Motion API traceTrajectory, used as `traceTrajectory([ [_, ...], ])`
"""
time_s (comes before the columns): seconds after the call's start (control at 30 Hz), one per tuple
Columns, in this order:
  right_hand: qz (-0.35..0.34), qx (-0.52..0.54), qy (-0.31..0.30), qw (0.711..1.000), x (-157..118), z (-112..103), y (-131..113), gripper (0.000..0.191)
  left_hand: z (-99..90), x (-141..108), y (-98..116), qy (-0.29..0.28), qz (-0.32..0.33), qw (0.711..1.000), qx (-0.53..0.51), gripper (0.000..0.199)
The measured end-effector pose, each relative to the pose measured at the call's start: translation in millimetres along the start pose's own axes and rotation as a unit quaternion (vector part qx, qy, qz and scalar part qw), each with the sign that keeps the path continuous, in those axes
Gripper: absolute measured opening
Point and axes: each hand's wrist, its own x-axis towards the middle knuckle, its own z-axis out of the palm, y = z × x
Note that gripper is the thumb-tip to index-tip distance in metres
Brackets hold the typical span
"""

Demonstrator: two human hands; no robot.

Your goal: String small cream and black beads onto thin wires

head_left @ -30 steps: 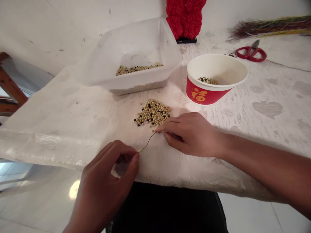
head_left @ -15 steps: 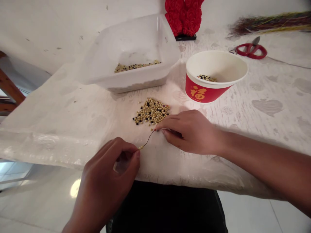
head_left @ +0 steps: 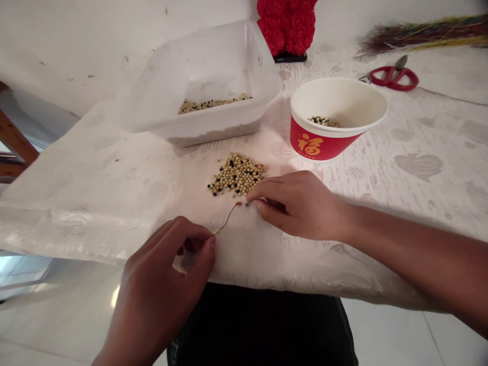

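Close in, the left hand (head_left: 163, 284) pinches a thin dark wire (head_left: 227, 218) tipped with a pale bean; the curled right hand (head_left: 297, 206) sits just beside its far end, its grip unclear. Beyond lie a heap of pale and black beans (head_left: 236, 174), a clear plastic tub (head_left: 213, 129) and a red paper cup (head_left: 324, 145).

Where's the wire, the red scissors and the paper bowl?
Wire (head_left: 227, 217), head view, middle of the bare wire.
Red scissors (head_left: 392, 77), head view, red handle.
Paper bowl (head_left: 324, 145), head view, red outer wall.
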Motion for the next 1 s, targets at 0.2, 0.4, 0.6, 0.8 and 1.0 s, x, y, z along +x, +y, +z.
traceTrajectory([
  [0.2, -0.001, 0.007, 0.003, 1.0, 0, 0, -1, 0.019, -1.0, -1, 5, -0.003, -0.028, 1.0, -0.007, 0.004],
  [0.4, 0.004, 0.019, 0.001, 1.0, 0, -1, -1, 0.016, -4.9, -2, 5, 0.001, -0.001, 1.0, 0.009, 0.003],
  [0.6, -0.004, 0.018, -0.012, 1.0, 0, -1, -1, 0.016, -10.8, -7, 2, 0.0, 0.005, 0.999, 0.034, 0.004],
  [0.8, -0.046, -0.017, -0.042, 0.998, 0, -1, -6, 0.022, -12.4, -10, 2, -0.002, 0.012, 0.999, 0.045, 0.003],
  [1.0, -0.068, -0.048, -0.074, 0.994, 0, 0, -7, 0.025, -12.2, -8, 3, 0.0, 0.041, 0.998, 0.05, 0.005],
])
